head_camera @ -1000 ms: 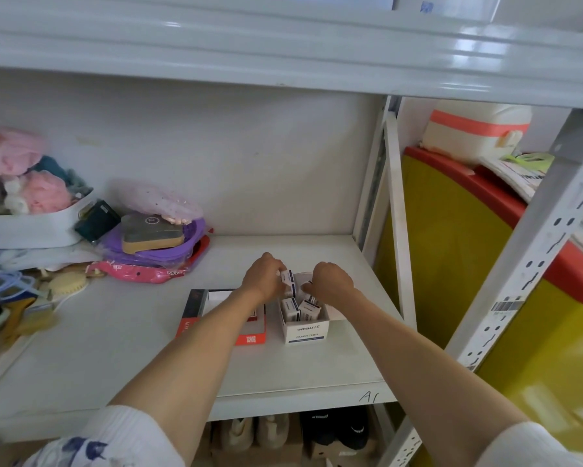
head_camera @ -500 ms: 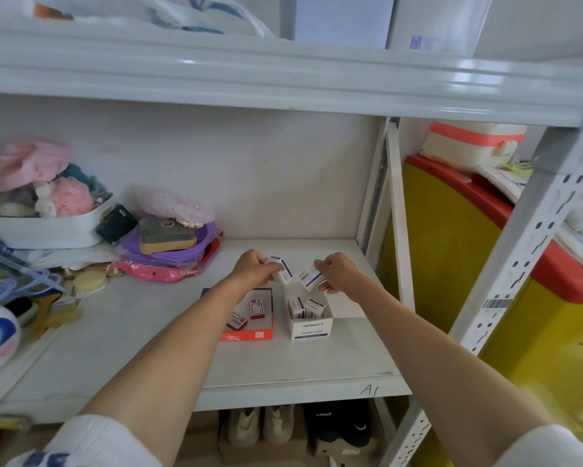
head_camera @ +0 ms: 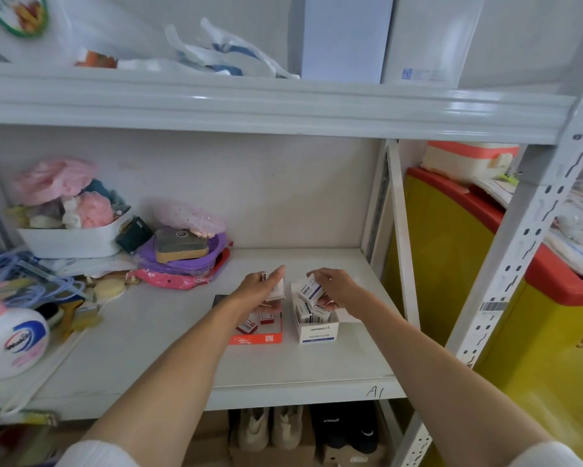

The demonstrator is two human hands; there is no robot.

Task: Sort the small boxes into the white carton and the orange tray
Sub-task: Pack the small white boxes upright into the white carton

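Below your left hand (head_camera: 261,293) the flat orange cardboard tray (head_camera: 255,338) holds two small red-and-white boxes (head_camera: 256,321), and under your right hand (head_camera: 333,288) the open white paper-clip carton (head_camera: 318,332) holds upright white boxes with blue print (head_camera: 308,313). Your left fingers pinch one small white box (head_camera: 276,289) above the tray. Your right fingers clasp a white, blue-striped box (head_camera: 312,290) just over the carton.

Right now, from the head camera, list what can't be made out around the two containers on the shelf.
- Back of the orange tray: hidden by the left hand and forearm, so its box count is unclear.
- Box in the left hand: mostly covered by fingers, print unreadable.
- Inside of the white carton: partly hidden by the right hand and its box.
- Labels on the red boxes: too small.
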